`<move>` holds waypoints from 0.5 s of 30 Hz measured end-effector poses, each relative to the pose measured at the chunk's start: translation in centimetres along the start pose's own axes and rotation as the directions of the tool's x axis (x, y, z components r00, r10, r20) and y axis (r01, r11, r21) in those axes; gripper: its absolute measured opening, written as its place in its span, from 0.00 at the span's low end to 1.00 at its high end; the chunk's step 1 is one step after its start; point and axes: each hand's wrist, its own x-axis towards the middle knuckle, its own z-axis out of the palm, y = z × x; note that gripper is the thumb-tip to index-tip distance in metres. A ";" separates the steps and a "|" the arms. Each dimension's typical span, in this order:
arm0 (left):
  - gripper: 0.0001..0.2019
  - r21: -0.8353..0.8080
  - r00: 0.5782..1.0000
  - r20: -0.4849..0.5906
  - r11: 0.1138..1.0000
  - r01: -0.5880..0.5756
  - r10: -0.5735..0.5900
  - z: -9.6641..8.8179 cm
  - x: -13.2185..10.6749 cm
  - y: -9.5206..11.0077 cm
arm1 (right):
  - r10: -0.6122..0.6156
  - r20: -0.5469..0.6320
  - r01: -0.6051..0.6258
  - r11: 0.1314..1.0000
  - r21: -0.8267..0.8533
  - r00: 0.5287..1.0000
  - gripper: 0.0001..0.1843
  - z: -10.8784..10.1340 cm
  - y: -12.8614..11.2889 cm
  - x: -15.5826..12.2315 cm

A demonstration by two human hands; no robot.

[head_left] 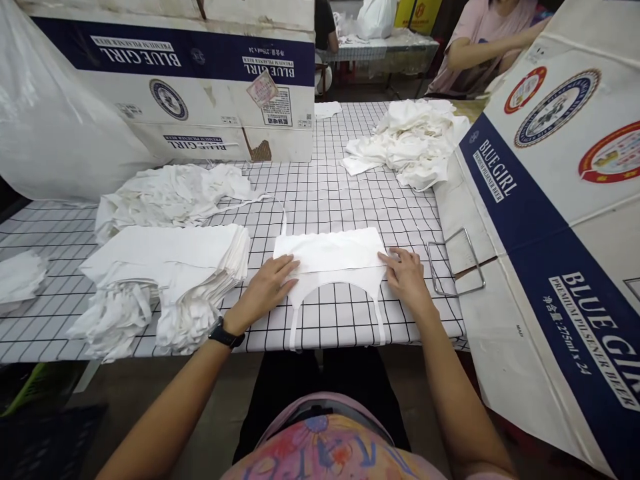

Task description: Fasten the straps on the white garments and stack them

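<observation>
A white strappy camisole top [333, 257] lies flat on the checked tablecloth in front of me, its scooped edge and two thin straps pointing toward my body. My left hand [273, 283] rests on its left side, fingers stretched out over the fabric edge. On the opposite side, my right hand [407, 277] touches the right edge with fingers extended. Neither hand grips the cloth. Left of my left hand stands a neat stack of similar white tops [170, 257], straps bunched at the near end.
Behind the stack lies a loose heap of white garments [170, 193]; another heap [410, 140] sits at the far right. Cardboard beer cartons stand at the back left [210, 87] and along the right [530, 233]. A wire frame [457, 263] leans there. A person [485, 47] sits beyond.
</observation>
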 end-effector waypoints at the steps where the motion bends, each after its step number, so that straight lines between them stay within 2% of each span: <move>1: 0.23 0.010 1.000 0.024 1.000 0.008 -0.008 0.1 -0.2 0.0 | 0.027 0.005 -0.027 0.999 -0.034 1.000 0.27 0.0 0.1 -0.2; 3: 0.24 0.027 0.999 0.047 0.999 0.023 -0.024 0.2 -0.6 -0.1 | 0.085 -0.019 -0.087 0.994 -0.065 0.996 0.27 0.0 0.3 -0.5; 5: 0.25 0.044 0.999 0.036 0.999 0.024 -0.026 0.4 -0.9 -0.1 | 0.080 -0.029 -0.082 0.995 -0.060 0.996 0.27 0.0 0.1 -0.5; 8: 0.27 0.096 0.999 0.027 0.995 0.017 -0.020 0.8 -1.3 0.1 | -0.025 0.119 0.028 0.999 -0.027 0.993 0.31 0.3 -1.0 -0.4; 10: 0.28 0.133 0.998 0.055 0.991 0.025 -0.033 1.1 -1.8 0.3 | -0.050 0.257 0.058 0.998 -0.021 0.965 0.35 0.5 -1.9 -0.5; 12: 0.29 0.157 0.996 0.078 0.987 0.041 -0.053 1.3 -2.5 0.4 | -0.004 0.320 0.017 0.999 -0.040 0.947 0.37 0.6 -2.3 -0.9; 15: 0.30 0.160 0.995 0.070 0.985 0.059 -0.071 1.3 -3.9 0.5 | 0.076 0.318 -0.060 0.996 -0.060 0.945 0.38 0.4 -2.0 -1.6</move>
